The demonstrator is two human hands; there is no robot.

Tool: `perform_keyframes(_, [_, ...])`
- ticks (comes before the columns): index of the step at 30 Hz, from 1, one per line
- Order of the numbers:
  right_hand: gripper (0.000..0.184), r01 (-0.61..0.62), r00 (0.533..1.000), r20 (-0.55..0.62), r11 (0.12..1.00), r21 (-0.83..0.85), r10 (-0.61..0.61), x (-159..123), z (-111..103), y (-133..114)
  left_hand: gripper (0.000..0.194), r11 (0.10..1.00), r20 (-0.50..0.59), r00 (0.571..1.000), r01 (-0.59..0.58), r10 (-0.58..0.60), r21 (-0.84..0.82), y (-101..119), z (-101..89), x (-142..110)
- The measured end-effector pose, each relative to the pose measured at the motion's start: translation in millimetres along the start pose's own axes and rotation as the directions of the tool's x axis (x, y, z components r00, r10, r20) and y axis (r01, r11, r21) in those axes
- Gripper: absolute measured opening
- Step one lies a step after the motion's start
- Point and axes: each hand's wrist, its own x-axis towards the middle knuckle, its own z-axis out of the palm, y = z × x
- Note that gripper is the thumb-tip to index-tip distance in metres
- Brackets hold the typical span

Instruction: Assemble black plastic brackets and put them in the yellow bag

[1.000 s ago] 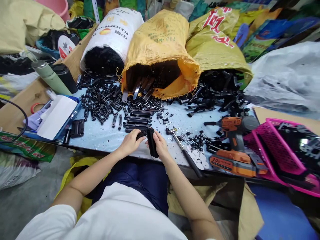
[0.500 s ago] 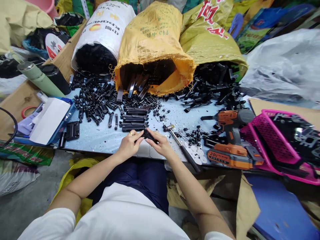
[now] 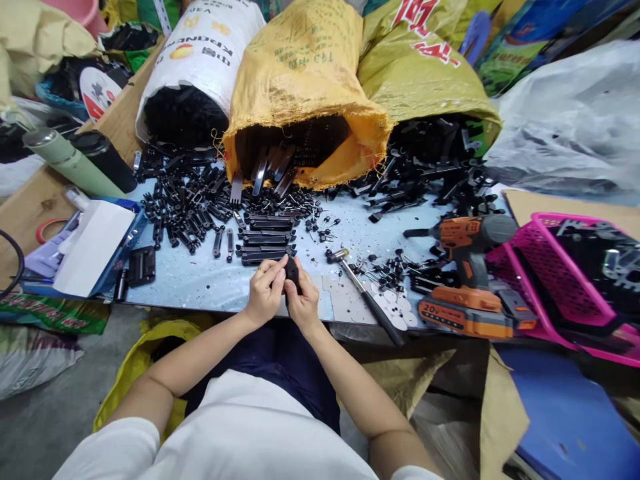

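Observation:
Between my two hands is a small elongated black part [image 3: 292, 272], turned upright near the table's front edge; its exact kind is unclear. My right hand [image 3: 304, 299] grips it from the right, thumb along its face. My left hand [image 3: 266, 287], with a ring on one finger, is closed with its fingertips at the part's left side. Just beyond my hands lies a row of black bar-shaped pieces [image 3: 267, 240], stacked side by side. A hammer [image 3: 367, 297] with a black handle rests to the right of my right hand.
Piles of small black parts [image 3: 190, 200] lie before an orange sack [image 3: 300, 80], a white sack [image 3: 200, 53] and a yellow-green sack [image 3: 425, 87]. An orange cordless drill [image 3: 465, 280] and a pink basket [image 3: 575, 280] are at right. A blue tray [image 3: 137, 223] stands left.
The black part has turned from lying slanted to nearly upright. My right hand has moved left and lower, closer to my left hand. The view has shifted slightly.

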Motion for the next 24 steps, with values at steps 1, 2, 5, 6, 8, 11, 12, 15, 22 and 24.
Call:
perform_keyframes(1, [0.050, 0.011, 0.997, 0.070, 1.000, -0.017, -0.010, 4.0, -1.4, 5.6, 0.037, 0.998, -0.006, 0.998, 0.062, -0.062, 0.001, -5.0, 1.4, -4.0])
perform_keyframes(2, [0.049, 0.032, 0.989, 0.148, 0.998, -0.049, -0.024, 11.2, -4.9, 12.8, 0.038, 0.992, -0.009, 0.992, 0.129, -0.129, 0.003, -10.1, 2.0, -9.4])
perform_keyframes(5, [0.045, 0.082, 0.976, 0.216, 0.967, -0.243, -0.028, 56.9, -32.3, 44.9, 0.043, 0.962, 0.029, 0.966, 0.253, -0.257, 0.106, -25.4, -5.7, -30.1])
perform_keyframes(6, [0.044, 0.060, 0.990, 0.137, 0.942, -0.331, -0.015, 80.3, -47.2, 58.8, 0.045, 0.953, 0.038, 0.969, 0.233, -0.245, 0.195, -30.6, -11.6, -36.8])
perform_keyframes(8, [0.045, -0.032, 0.998, -0.059, 0.882, -0.470, 0.005, 136.3, -83.1, 89.0, 0.050, 0.909, 0.041, 0.991, 0.102, -0.129, 0.404, -40.8, -25.2, -47.5])
perform_keyframes(11, [0.048, -0.265, 0.945, -0.323, 0.709, -0.653, 0.056, 228.4, -138.3, 131.1, 0.054, 0.803, 0.089, 0.991, -0.134, 0.101, 0.580, -54.0, -40.0, -55.0])
perform_keyframes(12, [0.049, -0.314, 0.930, -0.361, 0.653, -0.689, 0.067, 257.6, -153.4, 141.9, 0.055, 0.781, 0.105, 0.984, -0.181, 0.147, 0.598, -57.1, -41.8, -55.6])
perform_keyframes(15, [0.047, -0.366, 0.925, -0.360, 0.518, -0.773, 0.117, 333.7, -180.8, 162.5, 0.060, 0.749, 0.134, 0.968, -0.248, 0.211, 0.614, -61.6, -39.9, -55.0])
perform_keyframes(22, [0.049, -0.323, 0.932, -0.231, 0.354, -0.878, 0.279, 435.9, -158.6, 192.9, 0.054, 0.654, 0.187, 0.942, -0.329, 0.278, 0.681, -72.9, -28.9, -57.4])
perform_keyframes(24, [0.055, -0.234, 0.935, -0.119, 0.327, -0.916, 0.334, 450.9, -149.3, 204.7, 0.047, 0.634, 0.169, 0.943, -0.319, 0.286, 0.704, -76.5, -27.7, -57.9])
